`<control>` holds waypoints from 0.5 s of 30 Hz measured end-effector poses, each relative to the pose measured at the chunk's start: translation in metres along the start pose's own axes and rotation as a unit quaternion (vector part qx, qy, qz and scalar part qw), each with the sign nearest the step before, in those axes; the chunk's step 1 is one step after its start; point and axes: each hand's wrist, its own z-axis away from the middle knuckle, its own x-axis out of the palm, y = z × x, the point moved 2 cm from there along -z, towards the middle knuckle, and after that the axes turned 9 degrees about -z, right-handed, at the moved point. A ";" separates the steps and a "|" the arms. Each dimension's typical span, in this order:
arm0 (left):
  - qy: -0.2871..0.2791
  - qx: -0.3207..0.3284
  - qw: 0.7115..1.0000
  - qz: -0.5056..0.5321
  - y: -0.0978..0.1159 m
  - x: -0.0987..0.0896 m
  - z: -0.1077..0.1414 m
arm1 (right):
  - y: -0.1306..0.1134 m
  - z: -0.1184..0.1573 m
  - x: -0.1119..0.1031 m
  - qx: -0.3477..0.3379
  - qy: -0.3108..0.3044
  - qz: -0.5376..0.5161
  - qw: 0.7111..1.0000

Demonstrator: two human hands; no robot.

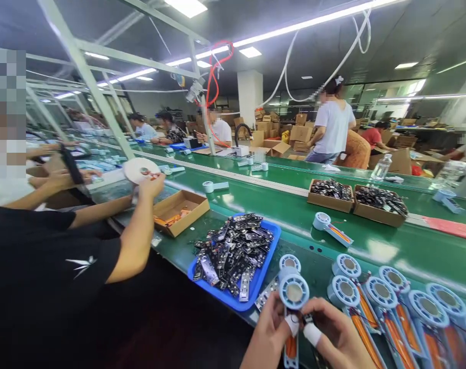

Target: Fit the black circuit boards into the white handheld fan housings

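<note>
My left hand (272, 328) is closed around a light blue fan-shaped housing (294, 292) with a round metal disc and an orange part in its handle. Beside it, my right hand (331, 328) pinches a small dark piece with thin wires, just below the round head; a white cover wraps the thumb of each hand. Another blue housing (290, 262) lies right behind the held one. To the left, a blue tray (276, 246) is heaped with black circuit boards (236, 251). Several blue housings with orange parts (381, 292) lie in rows at the right.
A cardboard box (190, 212) with orange parts stands behind the tray. Two boxes of boards (331, 202) and a loose housing (338, 233) are on the green conveyor (263, 197). At left, a co-worker's arm (139, 236) reaches toward a white reel (135, 170). More people are further back.
</note>
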 end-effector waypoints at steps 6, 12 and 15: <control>0.050 -0.031 0.994 -0.091 -0.001 -0.010 0.004 | -0.015 -0.011 0.010 -0.002 0.042 -0.053 0.998; 0.067 -0.031 0.986 -0.146 -0.006 -0.020 0.001 | -0.014 -0.009 0.017 -0.019 0.087 -0.027 0.996; 0.067 -0.018 0.983 -0.173 -0.007 -0.021 0.001 | -0.014 -0.008 0.017 -0.040 0.122 0.021 0.992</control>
